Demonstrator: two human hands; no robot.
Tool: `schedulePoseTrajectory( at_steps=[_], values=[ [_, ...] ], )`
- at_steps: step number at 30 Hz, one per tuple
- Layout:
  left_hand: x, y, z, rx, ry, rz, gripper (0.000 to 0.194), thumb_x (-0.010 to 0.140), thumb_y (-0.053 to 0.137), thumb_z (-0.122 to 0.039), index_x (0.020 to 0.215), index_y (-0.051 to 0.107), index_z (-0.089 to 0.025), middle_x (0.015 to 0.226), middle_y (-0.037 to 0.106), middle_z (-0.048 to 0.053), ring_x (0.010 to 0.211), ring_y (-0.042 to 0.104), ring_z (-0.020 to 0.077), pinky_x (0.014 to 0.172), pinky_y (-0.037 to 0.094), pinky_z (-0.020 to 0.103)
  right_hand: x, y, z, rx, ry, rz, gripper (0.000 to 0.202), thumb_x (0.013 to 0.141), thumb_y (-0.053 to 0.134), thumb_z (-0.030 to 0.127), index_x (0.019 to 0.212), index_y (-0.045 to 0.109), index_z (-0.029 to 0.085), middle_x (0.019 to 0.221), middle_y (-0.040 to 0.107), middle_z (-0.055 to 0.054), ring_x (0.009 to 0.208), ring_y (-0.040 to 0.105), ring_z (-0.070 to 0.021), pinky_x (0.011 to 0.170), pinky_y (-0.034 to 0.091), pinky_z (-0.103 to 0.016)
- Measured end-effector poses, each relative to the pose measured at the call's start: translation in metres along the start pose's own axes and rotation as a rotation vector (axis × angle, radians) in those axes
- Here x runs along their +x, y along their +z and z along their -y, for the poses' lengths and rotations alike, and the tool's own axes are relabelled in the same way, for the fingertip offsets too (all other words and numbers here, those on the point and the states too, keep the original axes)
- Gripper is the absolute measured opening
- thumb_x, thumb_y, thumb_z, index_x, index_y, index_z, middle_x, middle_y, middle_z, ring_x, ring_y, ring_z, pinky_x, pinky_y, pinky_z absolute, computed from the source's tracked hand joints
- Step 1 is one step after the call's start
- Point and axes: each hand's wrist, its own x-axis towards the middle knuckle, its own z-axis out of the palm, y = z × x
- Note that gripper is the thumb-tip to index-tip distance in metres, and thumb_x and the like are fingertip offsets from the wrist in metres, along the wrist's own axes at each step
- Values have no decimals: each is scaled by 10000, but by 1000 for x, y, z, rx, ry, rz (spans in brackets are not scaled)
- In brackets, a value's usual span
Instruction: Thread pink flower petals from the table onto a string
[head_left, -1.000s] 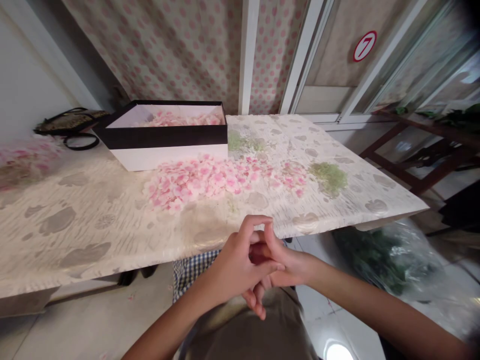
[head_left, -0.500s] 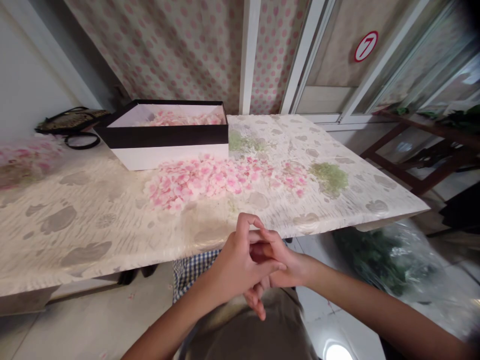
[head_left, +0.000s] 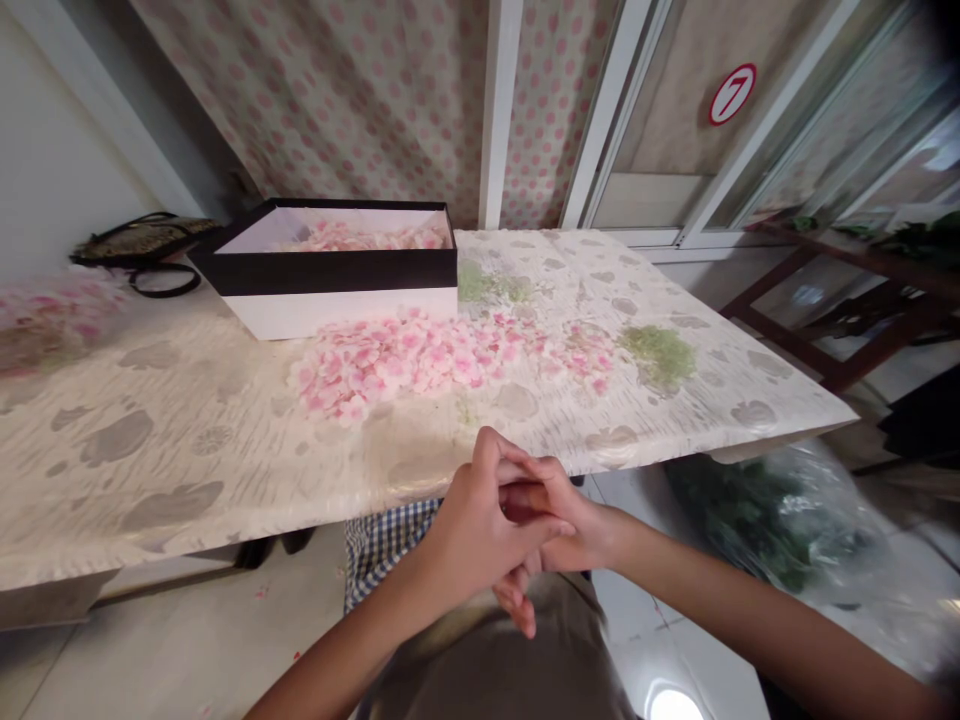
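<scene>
My left hand (head_left: 480, 530) and my right hand (head_left: 574, 515) are clasped together above my lap, just off the front edge of the table. Their fingers are bent and overlap, touching each other. Whether anything small lies between them is hidden. Beyond them, a long heap of pink and white petals (head_left: 397, 360) lies on the patterned tablecloth (head_left: 285, 480). Behind the heap stands a white box with a black rim (head_left: 337, 272), holding more pink petals (head_left: 367, 237). A green clump (head_left: 660, 355) lies right of the heap.
Pink flowers (head_left: 56, 315) and a dark bag (head_left: 142, 240) with a strap are at the table's left. Green bits (head_left: 487, 283) lie beside the box. On the floor at right, a clear plastic bag (head_left: 817, 520) holds leaves. A wooden stand (head_left: 795, 300) is farther right.
The clasped hands have shifted very slightly, with small finger movements. The box, petals and greenery lie as before.
</scene>
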Motion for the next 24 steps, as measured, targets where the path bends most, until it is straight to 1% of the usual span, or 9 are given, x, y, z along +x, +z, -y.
schedulePoseTrajectory(
  at_steps=[4,7,11,14,18,24],
  values=[
    [0,1,2,12,22,-9,455,680,722,-140,892,328,-220,853,644,16,746,651,171,672,531,307,-1,1,0,-21,-6,-61,982,747,-93,784,1148,472,89,582,619,-54,414,556,-175,549,490,-385],
    [0,1,3,12,28,9,448,692,712,-133,911,332,-221,895,655,29,788,656,177,709,536,316,-2,2,0,-35,-16,-45,1024,725,-122,795,1167,463,79,581,626,-64,420,563,-182,548,491,-388],
    [1,1,4,2,39,15,464,692,704,-116,956,337,-219,957,668,50,848,661,195,742,540,329,-1,2,1,-40,-17,-65,1064,678,-121,838,1180,452,95,573,613,-41,421,566,-180,541,493,-383],
    [2,1,5,-6,48,20,472,689,705,-110,966,339,-218,973,671,54,847,662,192,734,541,320,-1,2,1,-43,-13,-48,1068,671,-135,837,1180,447,100,586,619,-42,410,551,-165,529,487,-364],
    [2,0,5,-12,53,33,464,698,701,-111,962,335,-220,965,672,46,840,660,181,720,541,302,0,1,2,-24,2,-33,1066,678,-170,813,1182,445,103,577,609,-41,364,495,-141,497,474,-343],
    [0,2,5,-12,28,15,452,696,692,-114,965,344,-219,980,669,55,845,660,184,748,534,319,-1,-1,2,-42,32,-59,1049,678,-140,828,1166,447,109,591,597,-35,397,517,-147,523,483,-353]
  ],
)
